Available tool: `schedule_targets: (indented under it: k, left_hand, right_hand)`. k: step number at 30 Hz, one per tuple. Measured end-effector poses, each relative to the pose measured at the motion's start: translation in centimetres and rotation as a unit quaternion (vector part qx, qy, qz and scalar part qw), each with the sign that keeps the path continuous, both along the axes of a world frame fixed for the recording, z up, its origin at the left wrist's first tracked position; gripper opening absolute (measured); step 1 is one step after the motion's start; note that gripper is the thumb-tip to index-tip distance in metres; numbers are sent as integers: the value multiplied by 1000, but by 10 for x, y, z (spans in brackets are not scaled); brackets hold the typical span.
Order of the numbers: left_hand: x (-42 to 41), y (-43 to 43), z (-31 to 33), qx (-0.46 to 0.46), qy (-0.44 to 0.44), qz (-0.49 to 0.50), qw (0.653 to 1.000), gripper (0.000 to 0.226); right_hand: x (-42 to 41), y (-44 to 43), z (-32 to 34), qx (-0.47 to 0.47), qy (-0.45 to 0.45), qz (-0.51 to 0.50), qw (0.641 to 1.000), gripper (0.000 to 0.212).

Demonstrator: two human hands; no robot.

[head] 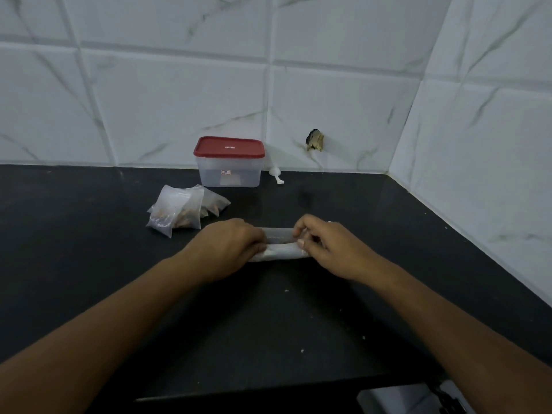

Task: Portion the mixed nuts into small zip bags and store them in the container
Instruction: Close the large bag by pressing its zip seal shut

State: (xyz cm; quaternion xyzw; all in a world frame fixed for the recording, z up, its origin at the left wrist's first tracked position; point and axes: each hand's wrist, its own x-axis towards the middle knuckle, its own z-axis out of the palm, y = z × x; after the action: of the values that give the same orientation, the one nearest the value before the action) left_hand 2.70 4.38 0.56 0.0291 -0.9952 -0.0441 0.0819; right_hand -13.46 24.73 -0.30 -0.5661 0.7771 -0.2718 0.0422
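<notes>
A person's left hand [230, 245] and right hand [327, 248] each pinch one end of a small zip bag [280, 245], stretched between them on the black desk [89, 249] in front of the red-lidded container [229, 165]. Filled bags [179, 212] lie at the container's front left, and a white scoop [276, 174] is just to its right.

We read no text anywhere. Beyond the grip and to its left, the container [248, 178] bears a small white label [229, 147] on its red lid [209, 148] and a sticker [226, 172] on its front wall, both illegible.
</notes>
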Motion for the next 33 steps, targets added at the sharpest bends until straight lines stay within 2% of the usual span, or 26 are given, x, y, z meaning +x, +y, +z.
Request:
schedule_targets:
  k: [4, 7, 10, 13, 17, 19, 22, 24, 26, 29, 31, 33]
  left_hand:
    - [-7, -7, 3, 93, -26, 14, 995, 17]
    - [-10, -8, 6, 114, -32, 22, 993, 12]
    - [-8, -6, 5, 72, 10, 24, 997, 14]
    - [4, -5, 2, 45, 33, -11, 998, 29]
    - [6, -8, 1, 19, 37, 6, 999, 25]
    - [0, -9, 1, 28, 30, 12, 999, 22]
    - [-9, -14, 2, 66, 21, 37, 997, 20]
    - [-14, -16, -1, 78, 50, 67, 993, 17]
    - [-19, -16, -8, 68, 115, 116, 984, 21]
    - [-21, -15, -18, 33, 184, 202, 961, 33]
    - [-22, -13, -24, 15, 214, 232, 949, 33]
    - [-24, -12, -31, 21, 229, 239, 943, 30]
  right_hand:
    - [0, 4, -3, 7, 136, 12, 991, 22]
    - [0, 1, -6, 18, 213, 12, 977, 22]
    - [-1, -5, -6, 28, 196, 7, 980, 17]
    - [-5, -8, -5, 45, 144, 4, 988, 12]
    - [-3, -12, -4, 56, 130, -9, 990, 14]
    - [-2, -13, -2, 68, 125, -9, 990, 14]
    - [-1, -15, 2, 71, 70, -18, 995, 16]
    - [0, -15, 2, 54, 59, -36, 996, 13]
    - [1, -17, 3, 46, 45, -42, 997, 4]
    - [3, -21, 8, 55, 75, -22, 995, 18]
    - [8, -23, 9, 69, 126, -7, 990, 17]
    - [12, -23, 4, 63, 155, 8, 986, 26]
